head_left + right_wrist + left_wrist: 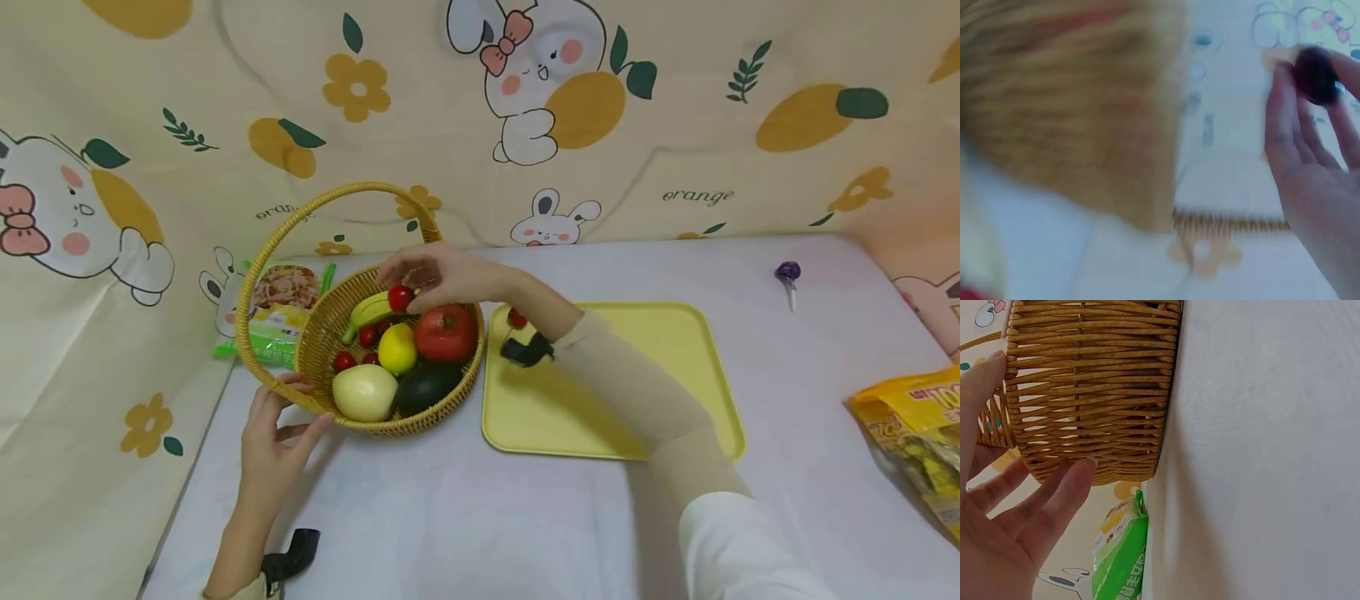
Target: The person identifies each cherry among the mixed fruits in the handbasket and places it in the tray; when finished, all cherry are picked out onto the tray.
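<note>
A: Head view first. Anything to read?

B: The cloth backdrop (420,150) says "orange" twice in thin, dark script. The yellow packet (911,425) at the far right bears bigger lettering, cut by the picture's edge; I can make out only "TO".

A: And the right hand (459,275)?

B: Its thumb and fingertips pinch a small red fruit (401,298), round and glossy (a cherry, by its looks), over the wicker basket (405,427), in front of the banana's (369,312) end.

A: The left hand (273,442)?

B: It holds the basket's side below the handle, well apart from the other hand.

A: Left wrist view?

B: White Chinese characters run sideways along the green packet (1124,556) beyond the basket. The thumb is at the rim, with fingertips against the woven outer wall.

A: And the right wrist view?

B: There the fruit looks darker, nearly black on one side, held at the fingertips before the pale backdrop. The basket is a brown blur.
</note>
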Action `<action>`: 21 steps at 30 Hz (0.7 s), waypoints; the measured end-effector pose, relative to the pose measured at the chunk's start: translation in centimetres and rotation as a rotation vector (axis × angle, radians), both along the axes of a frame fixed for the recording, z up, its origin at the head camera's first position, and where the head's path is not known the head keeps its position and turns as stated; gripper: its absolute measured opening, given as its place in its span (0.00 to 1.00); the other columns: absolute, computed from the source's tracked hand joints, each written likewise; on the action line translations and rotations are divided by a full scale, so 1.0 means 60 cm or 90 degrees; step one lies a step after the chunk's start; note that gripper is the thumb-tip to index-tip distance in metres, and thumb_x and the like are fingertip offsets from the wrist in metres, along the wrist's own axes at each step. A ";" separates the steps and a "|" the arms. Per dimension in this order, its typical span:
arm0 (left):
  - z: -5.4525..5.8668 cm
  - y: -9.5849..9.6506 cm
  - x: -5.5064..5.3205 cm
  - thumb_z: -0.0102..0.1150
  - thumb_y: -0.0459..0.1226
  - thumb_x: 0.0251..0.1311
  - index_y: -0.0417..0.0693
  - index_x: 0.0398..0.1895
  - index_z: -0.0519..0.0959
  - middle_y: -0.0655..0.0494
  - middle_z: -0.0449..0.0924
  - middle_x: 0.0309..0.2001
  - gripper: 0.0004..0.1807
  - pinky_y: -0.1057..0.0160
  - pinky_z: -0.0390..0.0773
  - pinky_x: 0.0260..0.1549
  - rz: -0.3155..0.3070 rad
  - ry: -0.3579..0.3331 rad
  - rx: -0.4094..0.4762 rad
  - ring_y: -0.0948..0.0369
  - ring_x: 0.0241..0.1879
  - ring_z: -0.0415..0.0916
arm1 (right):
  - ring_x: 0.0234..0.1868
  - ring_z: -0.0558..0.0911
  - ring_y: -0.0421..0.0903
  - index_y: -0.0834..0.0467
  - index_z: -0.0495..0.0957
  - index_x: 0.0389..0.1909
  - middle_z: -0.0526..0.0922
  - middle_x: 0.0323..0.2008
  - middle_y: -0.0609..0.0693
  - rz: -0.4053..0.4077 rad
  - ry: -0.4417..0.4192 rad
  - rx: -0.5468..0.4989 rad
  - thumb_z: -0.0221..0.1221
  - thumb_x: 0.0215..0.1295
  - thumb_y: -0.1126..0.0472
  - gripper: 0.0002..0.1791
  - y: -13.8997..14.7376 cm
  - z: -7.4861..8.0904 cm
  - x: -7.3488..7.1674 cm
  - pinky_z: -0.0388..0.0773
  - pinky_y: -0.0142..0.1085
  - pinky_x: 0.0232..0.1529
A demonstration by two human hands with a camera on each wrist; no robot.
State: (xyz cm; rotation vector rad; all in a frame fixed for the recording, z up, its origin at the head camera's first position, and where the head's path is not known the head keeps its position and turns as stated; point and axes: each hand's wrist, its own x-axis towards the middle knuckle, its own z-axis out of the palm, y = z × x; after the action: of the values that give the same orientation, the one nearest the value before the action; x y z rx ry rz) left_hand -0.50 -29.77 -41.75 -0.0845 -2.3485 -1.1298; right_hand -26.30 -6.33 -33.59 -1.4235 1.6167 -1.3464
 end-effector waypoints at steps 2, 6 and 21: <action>-0.001 -0.001 -0.002 0.69 0.17 0.47 0.29 0.52 0.75 0.39 0.69 0.61 0.26 0.79 0.80 0.34 -0.003 0.002 0.000 0.66 0.54 0.72 | 0.55 0.78 0.52 0.67 0.73 0.59 0.76 0.57 0.59 -0.040 -0.029 -0.020 0.63 0.62 0.72 0.23 0.057 -0.006 -0.004 0.79 0.42 0.59; -0.016 -0.015 -0.004 0.70 0.18 0.48 0.31 0.53 0.75 0.42 0.69 0.62 0.26 0.78 0.81 0.34 0.003 -0.011 0.004 0.65 0.54 0.72 | 0.51 0.80 0.54 0.72 0.74 0.55 0.76 0.54 0.66 -0.112 -0.026 0.013 0.61 0.61 0.76 0.20 0.155 -0.036 -0.017 0.81 0.40 0.55; 0.033 0.028 0.003 0.66 0.15 0.47 0.24 0.50 0.74 0.31 0.68 0.59 0.23 0.82 0.78 0.34 0.020 -0.015 0.016 0.68 0.51 0.71 | 0.45 0.80 0.54 0.70 0.80 0.51 0.83 0.45 0.59 -0.281 0.098 0.169 0.63 0.58 0.77 0.18 0.315 -0.136 -0.004 0.84 0.40 0.49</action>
State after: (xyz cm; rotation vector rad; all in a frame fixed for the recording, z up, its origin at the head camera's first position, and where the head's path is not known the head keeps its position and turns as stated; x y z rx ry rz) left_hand -0.30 -28.08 -39.77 -0.0265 -2.3470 -1.1506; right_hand -26.56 12.57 -41.72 -1.0708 2.2140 -1.2102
